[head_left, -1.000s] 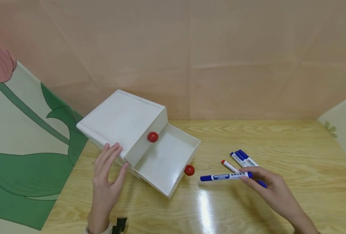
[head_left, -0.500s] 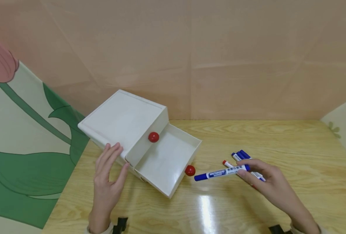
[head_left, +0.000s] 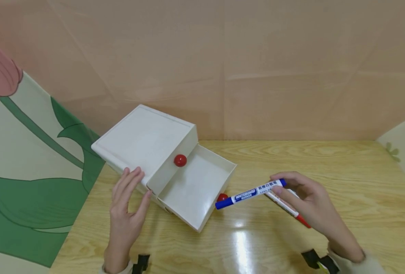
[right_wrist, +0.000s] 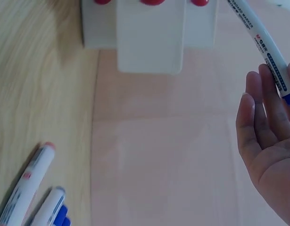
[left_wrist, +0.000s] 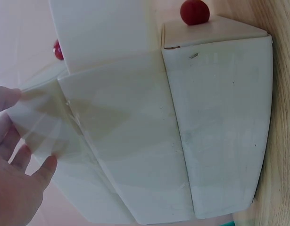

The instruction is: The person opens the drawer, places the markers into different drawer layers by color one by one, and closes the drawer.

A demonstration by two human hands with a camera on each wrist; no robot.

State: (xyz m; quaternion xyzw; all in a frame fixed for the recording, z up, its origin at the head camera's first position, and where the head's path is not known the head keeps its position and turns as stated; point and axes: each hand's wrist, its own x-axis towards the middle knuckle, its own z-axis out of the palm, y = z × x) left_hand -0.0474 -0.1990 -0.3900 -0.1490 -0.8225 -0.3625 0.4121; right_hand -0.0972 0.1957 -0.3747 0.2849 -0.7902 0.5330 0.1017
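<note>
Right hand (head_left: 310, 205): fingers pinching a blue whiteboard marker (head_left: 248, 194) — hovering off the bench (head_left: 326, 163), at 3 o'clock from the open drawer (head_left: 193, 186).
Left hand (head_left: 125, 213): fingers spread, resting against the white drawer box (head_left: 142, 140).

Box (head_left: 144, 139) and open drawer (head_left: 192, 190): white, with glossy red round knobs (head_left: 180, 160). Held marker (head_left: 250, 194): white barrel printed with a blue label, blue cap. Marker (head_left: 288, 208) right of the box: white, red cap. Table (head_left: 326, 167): pale yellow wood grain. Wall (head_left: 257, 64) behind the box: plain peach. Panel (head_left: 27, 171) left of the box: cream, painted with green leaves and a pink flower.
</note>
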